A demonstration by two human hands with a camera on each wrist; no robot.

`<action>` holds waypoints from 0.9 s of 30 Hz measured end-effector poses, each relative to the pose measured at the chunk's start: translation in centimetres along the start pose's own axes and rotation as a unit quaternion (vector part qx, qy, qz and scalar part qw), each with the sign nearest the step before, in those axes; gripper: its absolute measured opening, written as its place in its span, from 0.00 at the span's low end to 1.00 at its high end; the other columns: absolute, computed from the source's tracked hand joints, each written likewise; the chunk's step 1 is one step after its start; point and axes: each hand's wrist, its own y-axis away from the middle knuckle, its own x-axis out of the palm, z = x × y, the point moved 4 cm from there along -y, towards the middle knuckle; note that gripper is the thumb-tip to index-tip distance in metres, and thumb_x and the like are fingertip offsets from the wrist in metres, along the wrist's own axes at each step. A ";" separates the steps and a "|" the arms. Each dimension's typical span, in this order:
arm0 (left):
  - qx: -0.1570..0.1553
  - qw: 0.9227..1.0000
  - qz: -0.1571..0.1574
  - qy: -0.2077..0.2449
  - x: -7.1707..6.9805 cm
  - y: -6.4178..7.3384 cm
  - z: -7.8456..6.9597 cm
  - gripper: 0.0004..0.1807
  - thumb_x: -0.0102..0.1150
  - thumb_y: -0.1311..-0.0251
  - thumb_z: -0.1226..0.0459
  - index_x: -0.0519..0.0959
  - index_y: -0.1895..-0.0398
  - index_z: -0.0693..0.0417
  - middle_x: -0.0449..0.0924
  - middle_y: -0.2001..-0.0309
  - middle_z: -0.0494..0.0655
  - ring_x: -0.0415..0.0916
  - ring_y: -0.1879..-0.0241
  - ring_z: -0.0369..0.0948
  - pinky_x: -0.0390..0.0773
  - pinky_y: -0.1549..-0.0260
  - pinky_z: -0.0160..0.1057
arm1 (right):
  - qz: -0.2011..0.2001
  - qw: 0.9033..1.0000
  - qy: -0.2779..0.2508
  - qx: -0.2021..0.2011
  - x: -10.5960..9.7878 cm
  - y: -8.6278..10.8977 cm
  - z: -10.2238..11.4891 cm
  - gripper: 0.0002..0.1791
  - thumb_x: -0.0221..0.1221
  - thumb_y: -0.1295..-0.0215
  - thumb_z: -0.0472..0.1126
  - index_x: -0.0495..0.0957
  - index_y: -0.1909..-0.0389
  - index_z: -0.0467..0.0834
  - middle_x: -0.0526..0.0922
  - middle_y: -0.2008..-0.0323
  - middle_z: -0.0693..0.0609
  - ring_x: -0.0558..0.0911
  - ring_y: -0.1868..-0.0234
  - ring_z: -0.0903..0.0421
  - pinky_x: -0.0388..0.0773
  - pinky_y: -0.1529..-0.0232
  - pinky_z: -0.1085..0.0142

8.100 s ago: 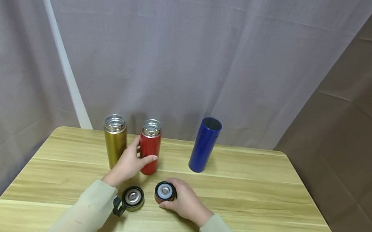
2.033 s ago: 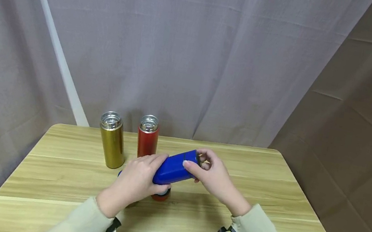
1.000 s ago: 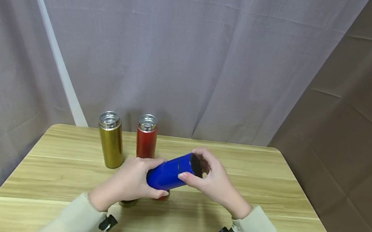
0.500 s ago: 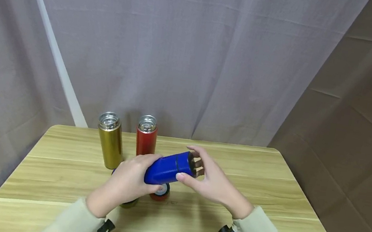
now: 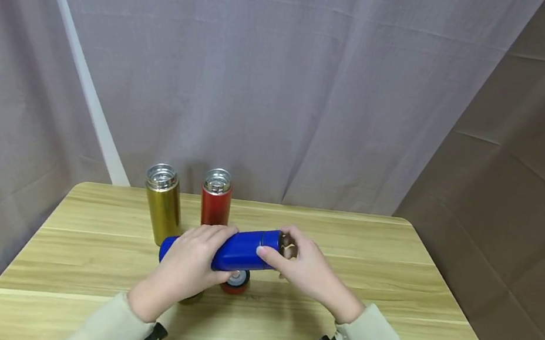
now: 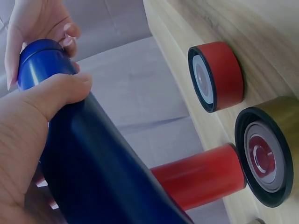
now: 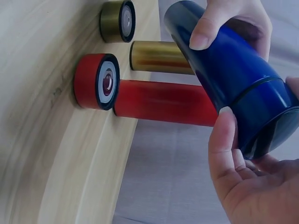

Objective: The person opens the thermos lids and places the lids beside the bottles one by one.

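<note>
A blue thermos flask [image 5: 240, 251] is held almost level above the table, its lidded end to the right. My left hand [image 5: 194, 256] grips its body, thumb below and fingers over the top. The thumb and fingers of my right hand [image 5: 307, 268] hold the flask's lid [image 7: 264, 114], whose seam against the body shows in the right wrist view. Behind the flask stand a gold flask [image 5: 163, 209] and a red flask [image 5: 215, 205], both upright and without lids. A red lid [image 6: 222, 77] lies inner side up under the blue flask, beside a gold lid [image 6: 275, 144].
The wooden table [image 5: 369, 304] ends at a grey curtain [image 5: 287, 77] behind and a brown cloth [image 5: 541, 195] to the right. In the head view, my left hand and the blue flask partly cover the two loose lids.
Earlier the blue flask stood upright at the back right while my hands were at the red flask and its lid. Over the last second it has tilted nearer to level, held by both hands.
</note>
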 end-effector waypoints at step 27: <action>-0.038 0.992 0.084 0.086 -0.4 0.2 1.6 0.42 0.78 0.62 0.48 0.75 0.39 0.47 0.80 0.47 0.43 0.77 0.50 0.43 0.77 0.53 0.47 | 0.034 0.961 0.169 -0.215 0.9 1.2 1.3 0.36 0.67 0.41 0.50 0.61 0.34 0.52 0.69 0.42 0.61 0.74 0.45 0.62 0.75 0.45 0.63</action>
